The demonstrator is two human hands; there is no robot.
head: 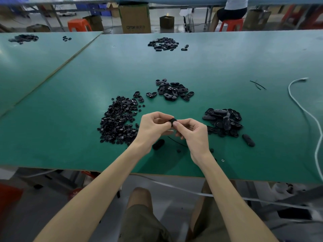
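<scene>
My left hand (153, 127) and my right hand (191, 131) meet above the green table (70, 119), both pinching one small black plastic part (172, 122) between thumbs and fingertips. Most of the part is hidden by my fingers. A heap of small round black pieces (118, 121) lies just left of my left hand. A pile of oval black shells (224, 121) lies right of my right hand. Another pile of oval shells (172, 90) lies beyond my hands.
Under my hands lie an oval black piece (158, 144), a thin black strand and small bits. A single oval piece (248, 140) sits at the right. A white cable (304, 110) runs along the right side. A far pile (164, 44) lies near the back edge. Beyond stand boxes, stools and a seated person.
</scene>
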